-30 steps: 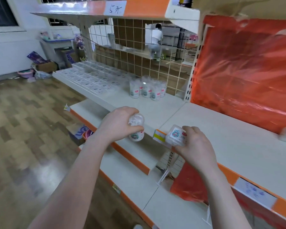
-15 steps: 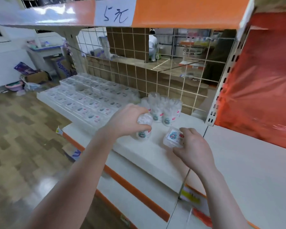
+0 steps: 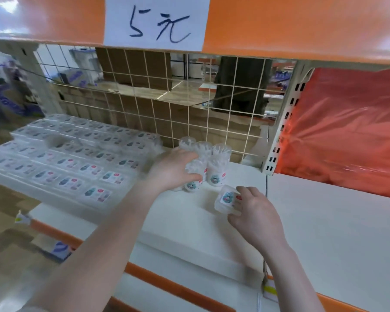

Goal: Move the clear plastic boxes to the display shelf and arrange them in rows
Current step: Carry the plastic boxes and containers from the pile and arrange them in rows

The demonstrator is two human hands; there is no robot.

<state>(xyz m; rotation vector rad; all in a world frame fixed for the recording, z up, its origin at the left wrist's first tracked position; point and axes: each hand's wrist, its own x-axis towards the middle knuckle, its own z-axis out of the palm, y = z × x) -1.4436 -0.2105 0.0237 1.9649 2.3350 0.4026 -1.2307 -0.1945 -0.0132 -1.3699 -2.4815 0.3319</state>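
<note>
Clear plastic dominates the grip: the left hand [image 3: 175, 171] curls round a small round clear plastic tub with a cartoon label [image 3: 192, 183], its base at or just above the white display shelf [image 3: 180, 221], pressed against the cluster of matching round tubs [image 3: 209, 163] at its two o'clock. The right hand [image 3: 253, 213] pinches a small square clear plastic box with a printed label [image 3: 227, 200] by its near corner; the box sits tilted, lid and label turned up toward the camera, at five o'clock from the tubs and apparently just off the shelf board.

By the look of it, the step in hand is placement: the round tub joins its group, upright, long axis vertical, label facing front. The next move calls for releasing it without toppling its neighbours, then levelling the square box and lining it up squarely with the stock.

Rows of flat rectangular clear boxes [image 3: 77, 167], blurred, fill the shelf toward nine and ten o'clock, their long sides apparently running along the shelf. Behind, at twelve, stands a white wire grid back panel [image 3: 189, 118]; above it a paper price sign [image 3: 157, 22] on an orange shelf edge [image 3: 302, 25]. Orange plastic sheeting [image 3: 347, 131] hangs at two o'clock.
</note>
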